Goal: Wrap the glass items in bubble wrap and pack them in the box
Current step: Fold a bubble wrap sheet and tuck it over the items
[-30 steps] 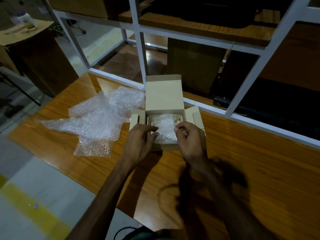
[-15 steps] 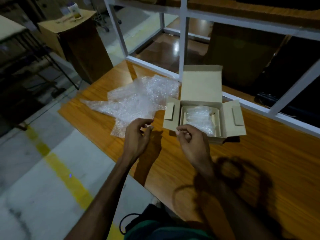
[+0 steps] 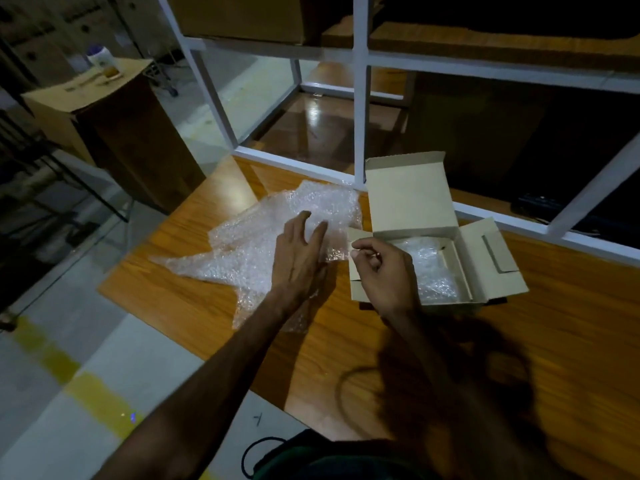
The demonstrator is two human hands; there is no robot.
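Bubble wrap [image 3: 263, 244] under left hand [image 3: 298, 261], touching.

- Clear, bubble-dotted plastic wrap sheet [image 3: 263, 244], whitish in the light.
- Plain tan open cardboard box [image 3: 412, 199].
- Orange-brown wood-grain surface [image 3: 194, 299].
- White metal shelf frame [image 3: 360, 109].
- Grey floor [image 3: 52, 341] with a yellow painted stripe [image 3: 79, 386].

A glossy wooden desk [image 3: 519, 341] stands in dim light against a white-framed shelf [image 3: 360, 98]; the pale floor [image 3: 69, 427] carries a yellow stripe [image 3: 86, 393].
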